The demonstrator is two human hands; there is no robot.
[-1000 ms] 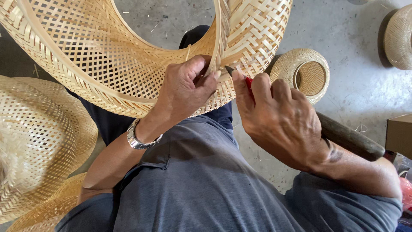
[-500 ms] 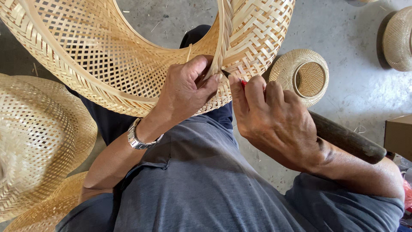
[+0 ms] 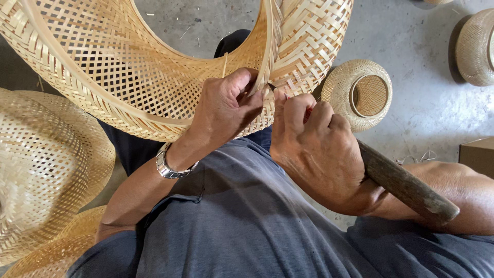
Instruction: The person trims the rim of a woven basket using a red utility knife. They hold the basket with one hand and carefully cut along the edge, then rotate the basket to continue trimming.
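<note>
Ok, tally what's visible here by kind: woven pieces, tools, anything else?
Woven bamboo pieces: 5, namely the big basket in both hands, a small round basket on the floor, one at the right edge, and two at the left.
Wooden-handled tool: 1
Cardboard box: 1
Wristwatch: 1
Total: 8

Basket-weaving wkshop: woven bamboo baskets (image 3: 363,92) scattered on bare concrete floor (image 3: 427,118), cardboard box (image 3: 476,154).

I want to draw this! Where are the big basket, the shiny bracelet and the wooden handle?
big woven basket (image 3: 128,87), head view, on its open-weave inner wall.
metal bracelet (image 3: 167,167), head view, on the links at the left wrist.
wooden handle (image 3: 406,188), head view, on the middle of the shaft behind the right hand.
</note>
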